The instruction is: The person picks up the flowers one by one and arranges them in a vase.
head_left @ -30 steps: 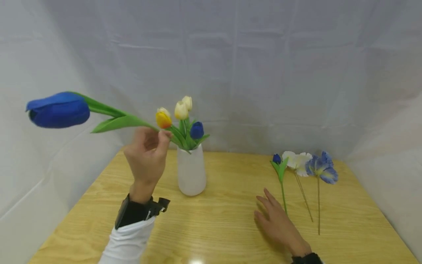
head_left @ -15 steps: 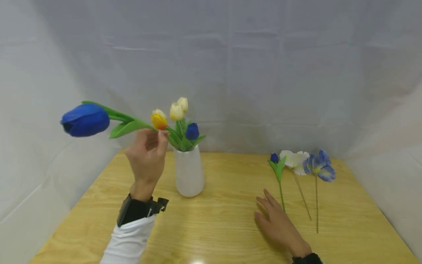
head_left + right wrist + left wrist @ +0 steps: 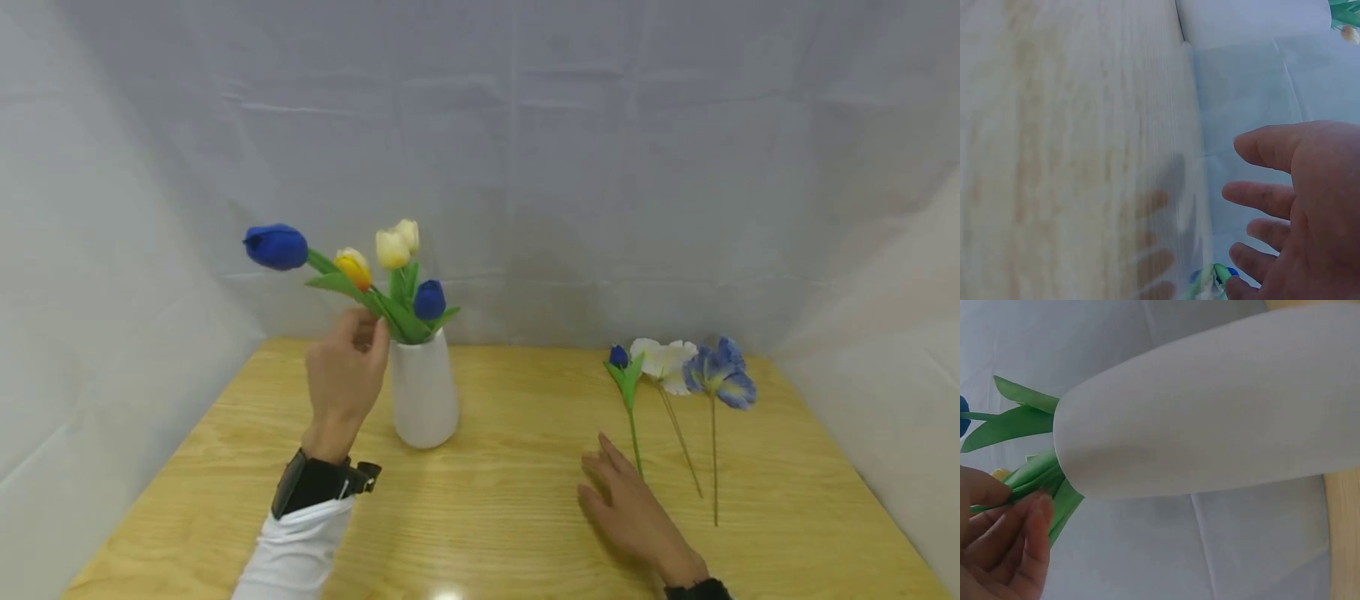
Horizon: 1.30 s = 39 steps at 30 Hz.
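My left hand (image 3: pixel 347 367) pinches the green stem of a blue tulip (image 3: pixel 276 247) between thumb and fingers, right at the mouth of a white vase (image 3: pixel 424 396). That tulip leans to the left, its lower stem reaching in at the rim. In the vase stand a yellow-orange tulip (image 3: pixel 353 269), cream tulips (image 3: pixel 393 248) and another blue tulip (image 3: pixel 430 300). The left wrist view shows the fingertips (image 3: pixel 1038 506) among green leaves beside the vase rim. On the right, my right hand (image 3: pixel 633 508) stays low over the table with fingers spread and relaxed, holding nothing.
Right of the vase, a blue tulip (image 3: pixel 618 357), a white flower (image 3: pixel 666 363) and a blue-violet flower (image 3: pixel 722 375) lie on the wooden table (image 3: pixel 517 467), stems toward me. A pale cloth (image 3: pixel 480 167) hangs behind the table and along its sides.
The left hand has brought the blue tulip to the right and lowered its stem to the vase mouth; the bloom swung inward from the far left. The right hand has barely moved.
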{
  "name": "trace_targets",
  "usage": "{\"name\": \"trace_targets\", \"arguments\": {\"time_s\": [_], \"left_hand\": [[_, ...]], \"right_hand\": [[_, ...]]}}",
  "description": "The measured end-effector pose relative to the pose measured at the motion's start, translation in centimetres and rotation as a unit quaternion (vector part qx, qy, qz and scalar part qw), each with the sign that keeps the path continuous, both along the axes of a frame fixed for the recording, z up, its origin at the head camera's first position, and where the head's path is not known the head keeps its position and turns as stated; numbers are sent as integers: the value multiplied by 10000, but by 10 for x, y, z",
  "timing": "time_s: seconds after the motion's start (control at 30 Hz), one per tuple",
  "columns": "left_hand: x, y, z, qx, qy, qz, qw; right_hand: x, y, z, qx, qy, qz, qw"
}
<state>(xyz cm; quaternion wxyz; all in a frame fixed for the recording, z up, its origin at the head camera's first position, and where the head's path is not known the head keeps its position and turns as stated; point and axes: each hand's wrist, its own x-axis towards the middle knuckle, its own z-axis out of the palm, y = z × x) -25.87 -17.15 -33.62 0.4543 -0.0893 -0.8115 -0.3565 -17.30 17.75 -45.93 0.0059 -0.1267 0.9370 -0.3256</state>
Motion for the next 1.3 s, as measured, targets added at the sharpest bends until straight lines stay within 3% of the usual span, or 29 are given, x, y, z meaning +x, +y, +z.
{"name": "trace_targets", "arguments": {"time_s": [0.23, 0.43, 0.67, 0.83, 1.0, 1.07, 1.23, 1.3], "left_hand": [[-2, -2, 2, -510, -836, 347, 9946], [-2, -3, 12, -1239, -1692, 620, 9758], [1, -7, 9, -1197, -2171, 357, 9681], [3, -9, 7, -1137, -2893, 215, 9502], [-2, -5, 13, -1180, -3153, 244, 9413], [-4, -4, 17, -1395, -3337, 191, 9321], [-7, -7, 25, -1876, -3955, 12, 8991], [-6, -10, 25, -1920, -4084, -21, 8924]], "right_hand": [[1, 1, -2, 125, -58, 2, 9999], [1, 2, -2, 159, -75, -19, 9998], [2, 2, -3, 216, -48, -1, 9998], [1, 2, -4, 249, -8, -25, 9997], [3, 2, -3, 195, 20, -43, 9998], [3, 2, -2, 193, 21, -47, 9998], [5, 2, 0, 205, -28, -29, 9998], [5, 2, 1, 208, -77, -41, 9997]]}}
